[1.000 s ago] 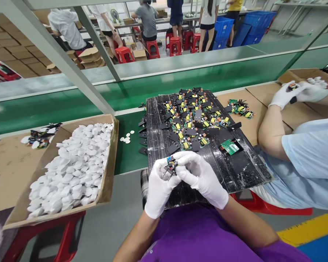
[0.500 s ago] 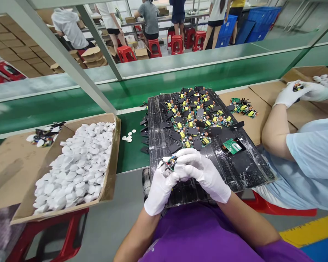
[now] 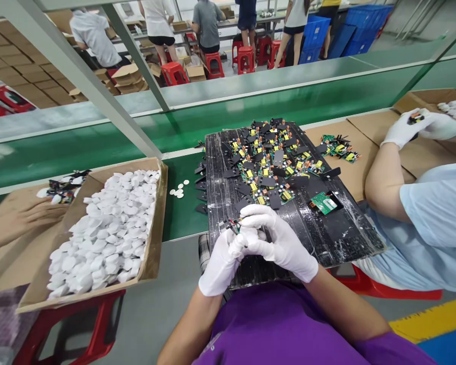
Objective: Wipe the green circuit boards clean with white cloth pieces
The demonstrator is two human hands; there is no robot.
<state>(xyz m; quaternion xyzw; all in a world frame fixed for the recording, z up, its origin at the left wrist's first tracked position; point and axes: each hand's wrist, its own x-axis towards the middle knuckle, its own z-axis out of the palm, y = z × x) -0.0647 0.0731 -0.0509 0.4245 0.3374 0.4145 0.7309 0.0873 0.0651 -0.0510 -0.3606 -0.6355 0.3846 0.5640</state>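
Both of my hands wear white gloves and meet over the near left part of a black board (image 3: 345,230). My left hand (image 3: 221,261) is closed around a small circuit board (image 3: 233,225) with dark, red and green parts. From the other side my right hand (image 3: 279,243) grips the same piece, its fingers bent over it and hiding much of it. Beyond them lies a pile of circuit boards (image 3: 268,162) with yellow parts and black plates. One green board (image 3: 324,203) rests apart, to the right of my hands.
A cardboard box (image 3: 161,203) of white discs (image 3: 106,233) stands left; a few discs (image 3: 180,192) lie beside it. A bare hand (image 3: 41,210) is at far left. On the right, a person's gloved hands (image 3: 414,126) hold a part near more boards (image 3: 340,147).
My fingers have shifted around the small circuit board, which is now more covered and slightly turned. A bare hand has come into view at the far left.
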